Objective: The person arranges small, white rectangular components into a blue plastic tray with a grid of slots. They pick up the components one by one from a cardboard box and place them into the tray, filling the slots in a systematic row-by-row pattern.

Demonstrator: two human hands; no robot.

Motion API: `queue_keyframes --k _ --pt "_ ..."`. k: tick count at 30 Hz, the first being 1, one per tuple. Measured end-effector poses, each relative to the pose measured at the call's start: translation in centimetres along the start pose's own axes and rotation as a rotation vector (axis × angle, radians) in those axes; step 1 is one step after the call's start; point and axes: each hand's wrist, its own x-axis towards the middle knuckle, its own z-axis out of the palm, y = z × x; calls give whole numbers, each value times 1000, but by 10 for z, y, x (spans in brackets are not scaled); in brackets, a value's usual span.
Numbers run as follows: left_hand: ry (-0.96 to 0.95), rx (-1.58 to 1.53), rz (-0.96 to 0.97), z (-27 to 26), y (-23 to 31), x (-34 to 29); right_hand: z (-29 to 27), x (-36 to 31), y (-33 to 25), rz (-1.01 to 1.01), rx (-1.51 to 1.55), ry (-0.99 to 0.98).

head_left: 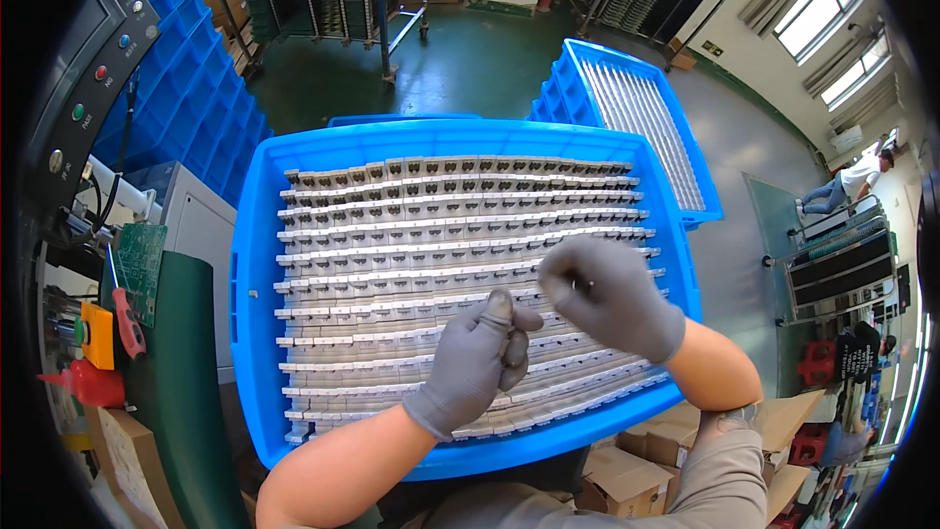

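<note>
"So, what are the hands actually doing here?"

"Left hand is curled up, thumb pressed down against the index finger. Can't tell if anything's pinched in there. Right hand, just beside it, is curled too but blurry, so no clue whether its fingertips meet or hold something."

"Any tips for doing it well?"

"I'd keep both wrists raised over the white parts, which sit in long rows right underneath the grip. They're packed tight, so a dragging cuff could probably knock a row crooked. Light fingertips too, they look fiddly."

"And around that?"

"It's all in a big blue bin, walls rising around the rows. Below the right forearm there's open cardboard boxes. Well left of the grip, a dark green surface, with a red-handled screwdriver and a green circuit board near it. Up and right of the hands, a second blue bin. Farther out, shiny green floor and, way right, a person in a white top."
</note>
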Motion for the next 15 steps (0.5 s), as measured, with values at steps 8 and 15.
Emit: queue_keyframes --k 8,15 --pt "-20 67 2 7 4 0 -92 20 180 203 -371 281" --pt "-4 94 -3 5 5 -1 -83 25 204 238 -685 177"
